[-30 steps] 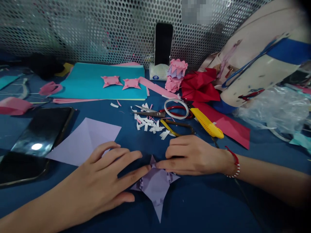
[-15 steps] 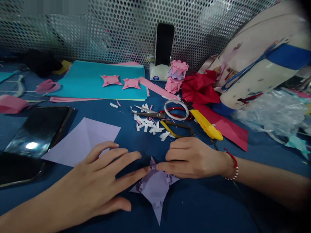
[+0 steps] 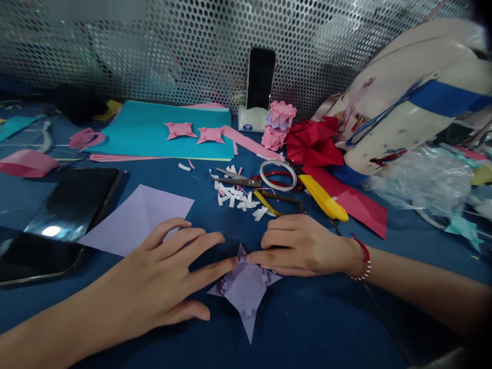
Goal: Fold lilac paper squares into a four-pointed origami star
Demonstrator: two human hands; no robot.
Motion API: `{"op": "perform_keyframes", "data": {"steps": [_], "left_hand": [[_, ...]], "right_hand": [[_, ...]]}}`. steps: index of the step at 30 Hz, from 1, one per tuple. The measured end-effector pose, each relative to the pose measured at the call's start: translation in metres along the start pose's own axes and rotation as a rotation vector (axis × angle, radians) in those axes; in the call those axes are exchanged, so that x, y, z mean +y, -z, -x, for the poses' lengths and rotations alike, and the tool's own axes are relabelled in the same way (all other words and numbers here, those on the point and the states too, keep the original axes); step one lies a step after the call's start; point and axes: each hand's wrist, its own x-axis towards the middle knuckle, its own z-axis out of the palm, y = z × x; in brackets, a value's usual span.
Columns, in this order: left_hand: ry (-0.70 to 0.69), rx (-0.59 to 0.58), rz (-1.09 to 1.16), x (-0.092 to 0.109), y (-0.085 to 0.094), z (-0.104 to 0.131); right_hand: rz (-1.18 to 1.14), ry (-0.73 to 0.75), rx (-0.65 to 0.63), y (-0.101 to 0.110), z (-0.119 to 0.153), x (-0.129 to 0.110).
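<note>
A purple sheet folded into a four-pointed origami piece (image 3: pixel 245 289) lies on the dark blue table, one long point toward me. My left hand (image 3: pixel 165 277) has its fingers spread, and one fingertip presses the piece near its far point. From the other side my right hand (image 3: pixel 303 246) touches the same spot with its index finger, the other fingers curled in. Its thumb lies close to the paper, partly hidden. Behind my left hand rests a creased, flat purple sheet (image 3: pixel 142 215), partly covered by the fingers.
Scissors (image 3: pixel 238 179), paper scraps (image 3: pixel 234 195), a tape ring (image 3: pixel 279 176) and a yellow cutter (image 3: pixel 323 197) lie beyond my hands. Farther back are blue paper (image 3: pixel 134 138), two pink origami pieces (image 3: pixel 180 130) and a standing phone (image 3: pixel 260 79). Another phone (image 3: pixel 65 220) lies left, a bottle (image 3: pixel 400 123) right.
The whole view has shifted slightly. Both hands keep their fingertips at the far point of the purple origami piece, with little visible change in the paper.
</note>
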Motion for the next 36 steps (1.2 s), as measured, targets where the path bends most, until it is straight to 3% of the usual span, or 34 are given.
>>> {"op": "perform_keyframes", "data": {"steps": [8, 15, 21, 30, 36], "left_hand": [[-0.045, 0.017, -0.082, 0.011, 0.008, 0.000], [-0.160, 0.014, -0.068, -0.006, 0.005, -0.005], [-0.153, -0.004, -0.032, -0.009, 0.007, -0.003], [0.025, -0.041, -0.032, 0.018, -0.006, 0.009], [-0.099, -0.015, 0.012, -0.001, 0.002, 0.001]], "right_hand": [[0.130, 0.088, -0.066, 0.012, -0.006, -0.007], [0.090, 0.062, 0.030, 0.001, -0.001, -0.001], [0.110, 0.103, 0.037, 0.002, 0.000, -0.003], [0.055, 0.039, -0.015, 0.010, -0.007, -0.007], [-0.045, -0.009, -0.025, 0.003, -0.001, -0.001]]}}
